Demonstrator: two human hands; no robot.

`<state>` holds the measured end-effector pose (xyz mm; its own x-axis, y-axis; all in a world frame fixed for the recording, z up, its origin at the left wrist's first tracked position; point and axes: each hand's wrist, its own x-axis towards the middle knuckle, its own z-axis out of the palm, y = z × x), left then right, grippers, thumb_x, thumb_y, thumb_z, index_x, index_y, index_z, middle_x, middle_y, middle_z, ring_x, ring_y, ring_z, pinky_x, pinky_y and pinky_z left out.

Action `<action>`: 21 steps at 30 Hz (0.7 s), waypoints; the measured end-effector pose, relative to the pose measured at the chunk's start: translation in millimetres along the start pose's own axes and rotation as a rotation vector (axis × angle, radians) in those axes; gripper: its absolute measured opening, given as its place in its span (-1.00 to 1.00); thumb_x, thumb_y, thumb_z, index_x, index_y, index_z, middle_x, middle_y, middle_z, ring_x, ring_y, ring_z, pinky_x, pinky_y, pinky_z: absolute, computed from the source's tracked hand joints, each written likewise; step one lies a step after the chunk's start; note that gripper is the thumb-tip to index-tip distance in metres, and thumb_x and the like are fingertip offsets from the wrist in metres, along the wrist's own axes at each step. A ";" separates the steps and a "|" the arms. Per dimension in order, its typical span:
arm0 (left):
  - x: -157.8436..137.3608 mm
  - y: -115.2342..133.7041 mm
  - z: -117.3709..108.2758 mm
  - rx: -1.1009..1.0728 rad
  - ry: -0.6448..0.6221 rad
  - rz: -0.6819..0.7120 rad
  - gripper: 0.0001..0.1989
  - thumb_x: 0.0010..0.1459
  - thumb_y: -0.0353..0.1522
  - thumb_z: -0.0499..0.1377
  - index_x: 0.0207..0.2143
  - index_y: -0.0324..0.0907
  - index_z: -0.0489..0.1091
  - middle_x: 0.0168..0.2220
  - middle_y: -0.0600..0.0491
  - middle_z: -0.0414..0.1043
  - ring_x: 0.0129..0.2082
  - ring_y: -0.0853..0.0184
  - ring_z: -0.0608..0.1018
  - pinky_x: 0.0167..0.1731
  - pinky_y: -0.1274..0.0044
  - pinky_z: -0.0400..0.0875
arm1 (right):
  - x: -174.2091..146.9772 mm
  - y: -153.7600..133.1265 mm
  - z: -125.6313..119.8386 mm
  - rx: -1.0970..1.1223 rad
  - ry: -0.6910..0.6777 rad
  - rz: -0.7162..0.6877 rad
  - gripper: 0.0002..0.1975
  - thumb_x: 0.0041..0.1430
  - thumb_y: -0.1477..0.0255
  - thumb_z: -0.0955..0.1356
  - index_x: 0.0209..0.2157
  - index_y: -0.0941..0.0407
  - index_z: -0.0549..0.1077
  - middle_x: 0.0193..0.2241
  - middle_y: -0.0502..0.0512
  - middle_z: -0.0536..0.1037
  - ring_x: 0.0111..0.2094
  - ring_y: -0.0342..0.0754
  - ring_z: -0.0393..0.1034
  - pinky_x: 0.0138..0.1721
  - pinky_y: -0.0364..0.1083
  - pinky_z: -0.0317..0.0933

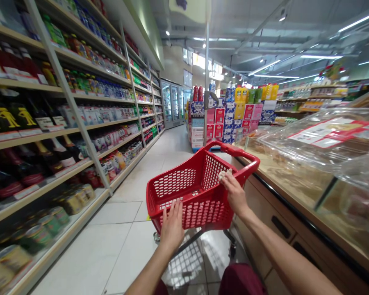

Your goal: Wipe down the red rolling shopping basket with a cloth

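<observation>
A red plastic shopping cart (207,213) stands side-on before me, its basket walls full of holes and no goods visible inside. My left hand (172,223) lies with fingers stretched out against the near side of the basket, close to its low end. At the handle end, my right hand (233,190) is closed on a crumpled white cloth (225,175), which is at the basket's upper rim below the handle (236,151). Whether the cloth is fabric or paper I cannot tell for sure.
Shelves (110,98) of bottles and cans line the left side. A counter (273,192) with clear plastic covers (332,135) runs close along the right. Stacked drink cartons (215,123) stand ahead, with glass-door fridges (172,100) behind. Pale tiles (117,241) form the floor.
</observation>
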<state>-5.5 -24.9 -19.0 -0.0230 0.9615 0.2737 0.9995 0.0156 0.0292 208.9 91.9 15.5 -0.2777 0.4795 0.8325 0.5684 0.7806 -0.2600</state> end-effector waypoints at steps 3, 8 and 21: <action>3.0 3.2 -0.3 -0.021 -0.024 -0.013 -0.28 -0.12 -0.43 -0.04 0.16 -0.33 -0.11 0.22 -0.04 -0.13 0.20 0.21 -0.06 0.16 0.30 -0.19 | -1.0 -2.3 18.1 0.000 0.004 0.023 -0.57 0.12 0.64 0.11 -0.04 0.08 0.35 0.06 0.08 0.28 0.15 -0.07 -0.04 0.14 0.02 -0.06; -1.4 -3.7 -3.6 -0.025 -0.036 -0.017 -0.29 -0.12 -0.45 -0.05 0.16 -0.32 -0.10 0.21 -0.04 -0.09 0.20 0.25 -0.03 0.15 0.30 -0.15 | -9.2 -29.8 51.2 0.134 -0.205 -0.056 -0.67 0.15 0.53 0.16 -0.11 0.04 0.41 0.01 0.03 0.35 0.11 -0.09 0.06 0.11 -0.05 0.03; -18.5 -10.2 -3.9 -0.132 -0.074 -0.069 -0.28 -0.17 -0.51 -0.06 0.14 -0.40 -0.08 0.20 -0.11 -0.07 0.20 0.24 -0.03 0.15 0.30 -0.13 | -8.7 -42.2 66.9 0.302 -0.280 0.020 -0.65 0.12 0.54 0.17 -0.10 0.01 0.40 0.01 0.00 0.34 0.09 -0.11 0.12 0.11 -0.04 0.04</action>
<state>-15.3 -43.9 -20.6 -0.0846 0.9771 0.1954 0.9837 0.0506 0.1728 135.5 81.5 -13.5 -0.4930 0.5535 0.6712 0.3344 0.8328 -0.4411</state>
